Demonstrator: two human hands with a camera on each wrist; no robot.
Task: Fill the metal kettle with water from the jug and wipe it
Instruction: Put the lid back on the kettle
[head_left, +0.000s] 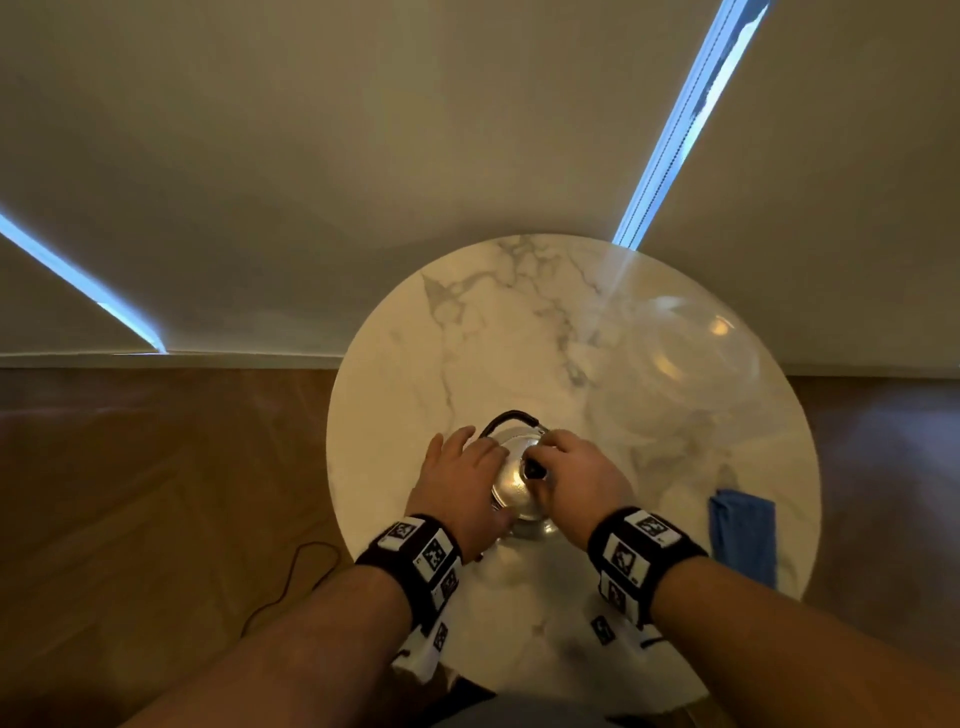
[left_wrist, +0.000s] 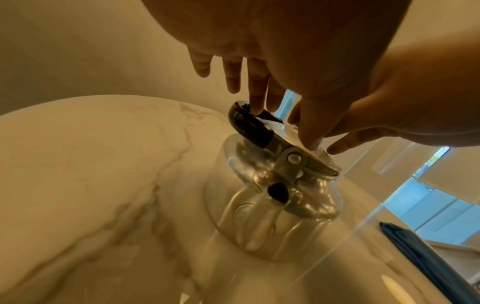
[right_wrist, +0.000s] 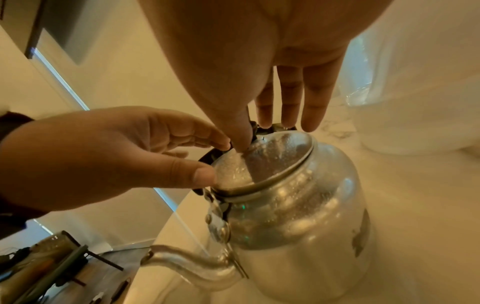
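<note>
The metal kettle (head_left: 519, 493) stands on the round marble table (head_left: 467, 322), near its front. Its lid (right_wrist: 262, 162) sits on the mouth and its black handle (left_wrist: 249, 125) is folded back. My right hand (head_left: 540, 462) reaches over the lid and pinches the dark knob at its centre between thumb and fingers. My left hand (head_left: 470, 457) lies on the kettle's left side, thumb (right_wrist: 197, 174) pressed against the lid's rim and fingertips (left_wrist: 255, 107) touching the handle. The spout (right_wrist: 187, 265) points toward me. The clear jug (head_left: 675, 364) stands at the back right.
A folded blue cloth (head_left: 743, 535) lies at the table's right edge. A wall with window blinds stands right behind the table. A black cable (head_left: 291, 577) runs over the wooden floor at the left.
</note>
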